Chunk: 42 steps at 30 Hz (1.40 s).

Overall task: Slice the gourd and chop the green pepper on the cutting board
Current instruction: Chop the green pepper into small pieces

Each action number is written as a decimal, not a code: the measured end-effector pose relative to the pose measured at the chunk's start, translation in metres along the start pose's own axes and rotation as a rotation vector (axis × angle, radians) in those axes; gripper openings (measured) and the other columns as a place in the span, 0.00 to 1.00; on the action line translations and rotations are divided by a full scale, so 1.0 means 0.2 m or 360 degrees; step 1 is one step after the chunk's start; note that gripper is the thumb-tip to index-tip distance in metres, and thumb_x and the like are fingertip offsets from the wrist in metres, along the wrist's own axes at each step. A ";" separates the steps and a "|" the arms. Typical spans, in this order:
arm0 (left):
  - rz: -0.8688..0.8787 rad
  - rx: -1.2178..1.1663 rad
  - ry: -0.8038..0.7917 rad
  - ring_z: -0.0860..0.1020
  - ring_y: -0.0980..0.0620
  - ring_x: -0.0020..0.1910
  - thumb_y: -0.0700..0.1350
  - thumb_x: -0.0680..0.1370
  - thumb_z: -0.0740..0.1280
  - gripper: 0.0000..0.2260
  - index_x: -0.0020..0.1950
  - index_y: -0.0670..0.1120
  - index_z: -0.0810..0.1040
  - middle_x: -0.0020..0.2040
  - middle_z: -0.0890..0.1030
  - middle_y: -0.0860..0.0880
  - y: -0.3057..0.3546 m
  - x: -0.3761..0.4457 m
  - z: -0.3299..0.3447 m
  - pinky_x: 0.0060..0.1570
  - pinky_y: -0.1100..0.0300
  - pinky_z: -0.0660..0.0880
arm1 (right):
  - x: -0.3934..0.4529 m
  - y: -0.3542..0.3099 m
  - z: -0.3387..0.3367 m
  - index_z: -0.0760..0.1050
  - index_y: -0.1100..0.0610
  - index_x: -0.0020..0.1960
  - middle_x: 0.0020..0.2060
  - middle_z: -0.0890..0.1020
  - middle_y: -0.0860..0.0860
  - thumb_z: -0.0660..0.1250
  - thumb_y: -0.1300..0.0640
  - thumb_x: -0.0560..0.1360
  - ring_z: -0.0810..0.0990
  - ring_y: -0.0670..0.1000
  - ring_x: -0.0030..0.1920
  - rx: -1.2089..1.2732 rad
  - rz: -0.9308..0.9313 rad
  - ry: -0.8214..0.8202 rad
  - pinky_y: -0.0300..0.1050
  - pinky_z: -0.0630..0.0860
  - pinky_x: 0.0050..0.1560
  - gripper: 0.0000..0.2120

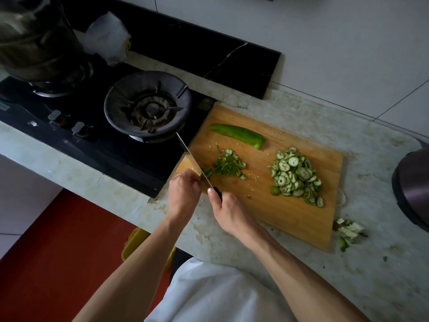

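A person in a white top is standing at a marble-patterned desk [290, 263], working at the near-left corner of a wooden cutting board [278, 205] that is lying beside a black gas hob [97, 140]. The right hand [228, 209] is gripping the dark handle of a cleaver [193, 162], fingers wrapped closed around it, the blade angling up and away over the board's left edge toward the burner [148, 105]. The left hand [183, 191] is curling into a loose fist just left of the blade, knuckles close against its flat side; whether it is pinning a piece of pepper beneath cannot be told. Just right of the blade, a small heap of chopped green pepper [228, 165] is lying on the board. A larger piece of unchopped green pepper [239, 134] is resting near the board's far edge, apart from the heap. Toward the board's right side, a mound of sliced gourd [296, 175] is piling up in pale-centred rounds with green rims. Vegetable trimmings [349, 231] are sitting on the desk just off the board's near-right corner. A steel pot [39, 40] is standing on the far-left burner, and a dark rounded appliance [413, 189] is showing at the right edge.
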<state>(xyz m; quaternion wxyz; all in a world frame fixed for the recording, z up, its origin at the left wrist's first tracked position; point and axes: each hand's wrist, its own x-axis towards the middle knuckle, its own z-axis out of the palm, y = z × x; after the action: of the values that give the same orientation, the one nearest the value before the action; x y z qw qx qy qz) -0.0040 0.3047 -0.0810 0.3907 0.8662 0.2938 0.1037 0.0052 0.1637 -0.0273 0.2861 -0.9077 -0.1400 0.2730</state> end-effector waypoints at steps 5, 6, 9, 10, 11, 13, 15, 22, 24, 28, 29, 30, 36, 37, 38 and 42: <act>0.0050 -0.0003 -0.0004 0.79 0.49 0.36 0.30 0.73 0.65 0.09 0.44 0.41 0.82 0.37 0.82 0.47 0.02 -0.01 -0.02 0.39 0.53 0.80 | -0.04 0.04 -0.03 0.68 0.53 0.34 0.27 0.73 0.47 0.51 0.40 0.83 0.70 0.46 0.25 0.0074 -0.0013 -0.0015 0.39 0.61 0.23 0.25; 0.0060 -0.0004 -0.0007 0.79 0.49 0.35 0.30 0.73 0.65 0.09 0.44 0.41 0.82 0.37 0.82 0.47 0.02 -0.01 -0.02 0.38 0.54 0.80 | -0.05 0.04 -0.04 0.67 0.53 0.34 0.26 0.73 0.47 0.51 0.40 0.83 0.70 0.46 0.25 0.0082 -0.0019 -0.0012 0.39 0.61 0.23 0.25; 0.0053 -0.0007 -0.0007 0.79 0.51 0.35 0.29 0.73 0.65 0.09 0.44 0.41 0.82 0.37 0.82 0.47 0.02 -0.01 -0.02 0.37 0.59 0.77 | -0.05 0.03 -0.04 0.68 0.53 0.34 0.27 0.74 0.48 0.51 0.39 0.82 0.72 0.48 0.26 0.0058 -0.0030 -0.0008 0.41 0.62 0.24 0.25; 0.0048 -0.0005 -0.0001 0.78 0.51 0.35 0.29 0.73 0.65 0.09 0.44 0.41 0.82 0.37 0.82 0.47 0.03 -0.01 -0.02 0.37 0.60 0.77 | -0.05 0.03 -0.04 0.68 0.53 0.35 0.27 0.75 0.48 0.51 0.38 0.82 0.72 0.48 0.26 0.0045 -0.0030 -0.0016 0.41 0.62 0.24 0.25; 0.0047 -0.0002 0.0006 0.78 0.51 0.35 0.30 0.73 0.65 0.09 0.44 0.41 0.82 0.37 0.82 0.47 0.03 -0.01 -0.02 0.37 0.59 0.77 | -0.05 0.03 -0.03 0.68 0.53 0.35 0.27 0.75 0.48 0.51 0.38 0.82 0.72 0.48 0.26 0.0037 -0.0031 -0.0023 0.40 0.62 0.24 0.25; 0.0040 0.0002 0.0011 0.79 0.50 0.36 0.30 0.73 0.65 0.09 0.44 0.40 0.82 0.38 0.82 0.47 0.02 -0.01 -0.02 0.38 0.57 0.78 | -0.05 0.02 -0.03 0.68 0.53 0.36 0.28 0.75 0.49 0.50 0.38 0.82 0.73 0.49 0.27 0.0036 -0.0026 -0.0030 0.41 0.63 0.24 0.25; 0.0030 0.0005 0.0005 0.79 0.49 0.36 0.29 0.73 0.64 0.10 0.44 0.40 0.83 0.38 0.82 0.46 0.02 0.00 -0.01 0.39 0.54 0.79 | -0.06 0.01 -0.03 0.69 0.54 0.37 0.29 0.76 0.50 0.50 0.38 0.82 0.75 0.51 0.29 0.0045 -0.0033 -0.0032 0.43 0.64 0.26 0.25; -0.0023 0.0087 0.0033 0.78 0.46 0.35 0.30 0.71 0.63 0.10 0.43 0.41 0.82 0.39 0.81 0.44 0.02 0.00 0.02 0.37 0.50 0.79 | -0.06 0.00 -0.02 0.71 0.56 0.42 0.31 0.75 0.50 0.50 0.39 0.83 0.75 0.54 0.33 -0.0043 -0.0073 0.0024 0.45 0.64 0.32 0.24; -0.0021 0.0093 0.0036 0.78 0.46 0.35 0.30 0.71 0.63 0.10 0.42 0.41 0.82 0.38 0.81 0.44 0.03 0.00 0.02 0.36 0.51 0.79 | -0.04 0.00 -0.01 0.72 0.57 0.42 0.32 0.76 0.50 0.50 0.39 0.82 0.74 0.54 0.33 -0.0045 -0.0071 0.0040 0.44 0.64 0.32 0.25; -0.0009 0.0097 0.0025 0.78 0.48 0.33 0.31 0.72 0.64 0.08 0.42 0.41 0.82 0.38 0.81 0.44 0.03 -0.01 0.02 0.34 0.55 0.78 | 0.00 0.00 0.02 0.74 0.59 0.44 0.36 0.80 0.55 0.50 0.38 0.82 0.78 0.57 0.35 -0.0028 -0.0074 0.0075 0.44 0.64 0.32 0.27; -0.0019 0.0090 0.0028 0.78 0.48 0.34 0.32 0.72 0.65 0.08 0.42 0.41 0.82 0.38 0.82 0.45 0.03 -0.01 0.02 0.35 0.54 0.78 | 0.01 0.00 0.02 0.74 0.59 0.45 0.36 0.80 0.55 0.50 0.38 0.82 0.78 0.57 0.36 -0.0013 -0.0058 0.0064 0.44 0.64 0.31 0.27; -0.0028 0.0086 0.0029 0.78 0.48 0.34 0.32 0.72 0.65 0.08 0.42 0.41 0.82 0.38 0.82 0.45 0.03 0.00 0.02 0.35 0.53 0.78 | 0.02 0.00 0.02 0.74 0.59 0.45 0.34 0.79 0.54 0.50 0.38 0.82 0.78 0.56 0.34 0.0007 -0.0039 0.0045 0.44 0.64 0.29 0.27; 0.0165 0.0039 -0.0051 0.79 0.52 0.34 0.32 0.74 0.66 0.09 0.45 0.43 0.84 0.38 0.83 0.48 0.03 -0.02 0.02 0.34 0.61 0.76 | -0.01 0.06 -0.04 0.70 0.57 0.32 0.23 0.73 0.48 0.52 0.39 0.82 0.70 0.46 0.22 0.0251 0.0061 0.0063 0.39 0.61 0.22 0.29; 0.0188 0.0066 -0.0085 0.79 0.50 0.35 0.34 0.74 0.67 0.08 0.46 0.44 0.84 0.39 0.83 0.48 0.03 -0.01 0.04 0.35 0.58 0.77 | -0.02 0.07 -0.06 0.70 0.57 0.31 0.22 0.72 0.48 0.53 0.39 0.82 0.70 0.46 0.21 0.0263 0.0062 0.0083 0.40 0.61 0.22 0.29; 0.0204 0.0120 -0.0120 0.78 0.49 0.37 0.36 0.74 0.68 0.06 0.47 0.45 0.83 0.40 0.82 0.47 0.03 0.00 0.05 0.37 0.55 0.76 | -0.02 0.09 -0.08 0.69 0.57 0.30 0.22 0.72 0.47 0.53 0.39 0.82 0.70 0.47 0.21 0.0268 0.0061 0.0110 0.40 0.61 0.23 0.29; 0.0201 0.0121 -0.0130 0.76 0.50 0.44 0.47 0.77 0.71 0.07 0.52 0.45 0.80 0.50 0.78 0.47 0.08 0.00 0.08 0.41 0.54 0.76 | -0.04 0.17 -0.19 0.68 0.56 0.30 0.22 0.72 0.48 0.55 0.40 0.82 0.70 0.44 0.22 0.0297 0.0057 0.0250 0.40 0.62 0.25 0.28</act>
<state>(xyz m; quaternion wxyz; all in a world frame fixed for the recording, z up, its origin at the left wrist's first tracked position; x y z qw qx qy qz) 0.0095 0.2866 -0.0801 0.3619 0.9006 0.2262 0.0815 0.0245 0.1165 -0.0182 0.3745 -0.8981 -0.0748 0.2180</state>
